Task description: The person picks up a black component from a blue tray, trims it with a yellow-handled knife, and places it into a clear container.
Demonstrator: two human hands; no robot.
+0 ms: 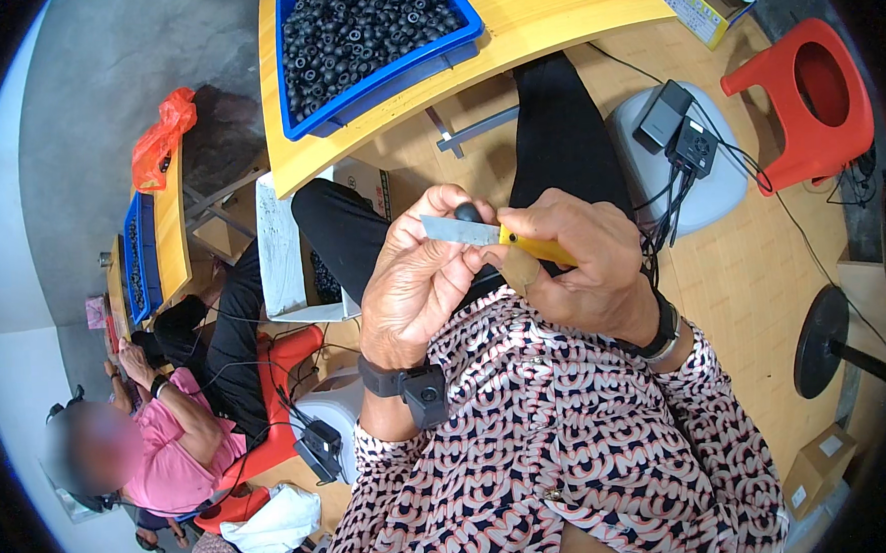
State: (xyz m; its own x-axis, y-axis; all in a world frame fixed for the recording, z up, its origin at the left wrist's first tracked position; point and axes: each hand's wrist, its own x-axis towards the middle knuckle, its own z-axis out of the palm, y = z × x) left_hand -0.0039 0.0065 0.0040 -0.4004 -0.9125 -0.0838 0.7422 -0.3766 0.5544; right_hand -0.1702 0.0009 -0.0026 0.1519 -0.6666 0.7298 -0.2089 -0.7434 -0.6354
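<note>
Above my lap, my right hand is closed round the yellow handle of a utility knife, its wide blade pointing left. A tan covering wraps one finger of that hand. My left hand pinches a small round black rubber part between thumb and fingers, right at the blade's edge. The blade hides some of the left fingers. On the yellow table ahead, a blue tray holds a heap of similar black parts.
A white box stands beside my left knee. Right of me are a pale stool bearing black adapters and cables, a red stool and a black round-based stand. A person in pink sits to the left.
</note>
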